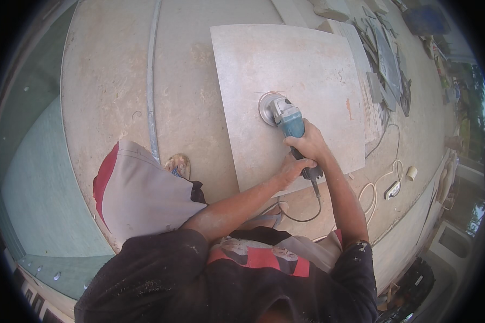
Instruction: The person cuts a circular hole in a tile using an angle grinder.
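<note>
A teal and grey angle grinder rests over a large pale tile, its round disc against or just above the tile's face; I cannot tell which. My right hand is wrapped round the grinder's body. Just below it, my left hand grips the black rear part, where the cord leaves. Thin scored lines show on the tile by the disc. Whether the disc is spinning cannot be made out.
A black cord loops from the grinder near my feet. A white power strip lies to the right with a pale cable. Broken tile pieces are piled beyond the tile's right edge. A long grey pipe runs along the floor at left.
</note>
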`<action>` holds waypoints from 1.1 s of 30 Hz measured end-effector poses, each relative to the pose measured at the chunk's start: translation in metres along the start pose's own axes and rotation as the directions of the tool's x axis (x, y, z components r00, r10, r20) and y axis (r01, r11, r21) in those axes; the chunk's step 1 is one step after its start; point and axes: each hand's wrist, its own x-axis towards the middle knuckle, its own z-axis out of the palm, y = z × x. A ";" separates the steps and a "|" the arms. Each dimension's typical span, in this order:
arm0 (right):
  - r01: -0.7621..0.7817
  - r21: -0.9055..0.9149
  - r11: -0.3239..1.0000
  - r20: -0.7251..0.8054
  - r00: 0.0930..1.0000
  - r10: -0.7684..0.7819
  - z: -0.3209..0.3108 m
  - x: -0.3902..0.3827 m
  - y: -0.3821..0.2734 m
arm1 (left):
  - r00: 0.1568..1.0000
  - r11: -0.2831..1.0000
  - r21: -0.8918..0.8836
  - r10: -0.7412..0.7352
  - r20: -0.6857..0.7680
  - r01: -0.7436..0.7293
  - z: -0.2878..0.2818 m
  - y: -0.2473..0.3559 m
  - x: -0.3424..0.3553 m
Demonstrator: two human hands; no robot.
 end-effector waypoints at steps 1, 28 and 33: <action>0.003 0.002 1.000 -0.004 1.000 -0.003 0.001 0.000 0.001 | 1.000 1.000 0.002 0.001 0.000 -0.001 0.000 0.000 0.000; 0.004 -0.007 1.000 -0.011 1.000 -0.005 0.000 0.004 0.001 | 0.999 0.999 -0.007 0.032 0.011 -0.032 0.000 0.002 0.001; 0.011 -0.011 1.000 -0.005 1.000 -0.011 0.000 0.005 0.001 | 0.999 1.000 0.005 0.030 0.014 -0.030 0.000 0.001 0.002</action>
